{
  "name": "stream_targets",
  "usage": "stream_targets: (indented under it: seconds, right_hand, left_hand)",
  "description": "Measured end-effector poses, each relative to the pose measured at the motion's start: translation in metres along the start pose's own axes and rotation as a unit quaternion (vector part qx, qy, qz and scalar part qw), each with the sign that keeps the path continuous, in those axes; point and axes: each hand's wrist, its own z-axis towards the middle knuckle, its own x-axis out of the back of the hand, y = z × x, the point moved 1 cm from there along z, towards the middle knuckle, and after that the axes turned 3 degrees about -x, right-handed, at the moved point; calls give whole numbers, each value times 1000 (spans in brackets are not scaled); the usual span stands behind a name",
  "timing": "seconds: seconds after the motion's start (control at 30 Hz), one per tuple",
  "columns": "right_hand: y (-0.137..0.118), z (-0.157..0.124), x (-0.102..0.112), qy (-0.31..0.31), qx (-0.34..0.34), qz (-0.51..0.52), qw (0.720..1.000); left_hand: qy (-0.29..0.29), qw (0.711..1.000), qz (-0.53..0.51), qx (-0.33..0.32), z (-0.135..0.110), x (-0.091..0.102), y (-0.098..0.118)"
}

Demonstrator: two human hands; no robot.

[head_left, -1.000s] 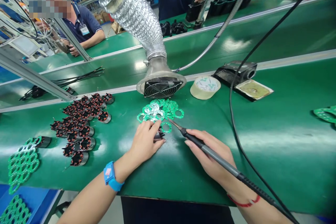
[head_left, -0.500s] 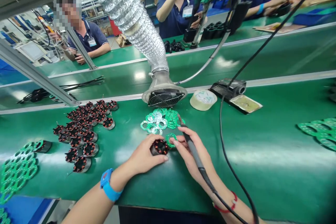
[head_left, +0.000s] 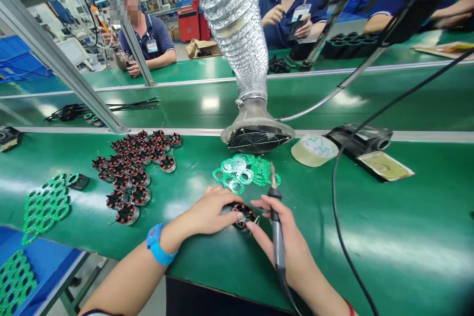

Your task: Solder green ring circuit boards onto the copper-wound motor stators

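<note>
My left hand point(head_left: 207, 215), with a blue wrist strap, curls around a small motor stator point(head_left: 242, 215) with copper windings on the green mat. My right hand point(head_left: 279, 237) touches the same stator with its fingertips while gripping a black soldering iron point(head_left: 276, 219), its tip pointing up and away. Just beyond lies a pile of green ring-shaped circuit boards point(head_left: 246, 170).
A group of several stators point(head_left: 135, 173) lies to the left, with green board panels point(head_left: 46, 205) further left. A silver fume duct with fan point(head_left: 255, 136), a tape roll point(head_left: 314, 150) and a soldering station point(head_left: 365, 140) stand behind. Other people work across the belt.
The stator came closer to me from the ring pile. My right hand swung the iron from pointing left to upright and joined my left hand on the stator. The view shifted left.
</note>
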Motion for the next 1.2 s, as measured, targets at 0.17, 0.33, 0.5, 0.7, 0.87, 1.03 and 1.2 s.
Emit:
stream_targets:
  seconds: [0.17,0.33,0.5,0.7,0.87,1.03,1.2]
  right_hand:
    - [-7,-10,7,-37,89,-132,987]
    - [-8,-10,12,-89,21,-111,990]
    - [-3,0,16,-160,-62,-43,984]
    - [-8,17,20,-188,-42,-59,980]
    - [-11,29,15,-138,20,-120,983]
    - [-13,29,1,-86,73,-201,973]
    - [-16,26,-5,-72,109,-227,965]
  left_hand:
    - [2,999,21,30,-2,5,2]
    - [-39,998,-48,16,-6,14,-4]
    - [-83,993,-85,24,-7,19,-8]
    - [-49,998,-32,13,-5,17,-4]
    - [-25,997,-65,22,-2,14,-9]
    - [23,999,-36,15,1,-3,-12]
    - [32,999,-14,10,3,-10,-12]
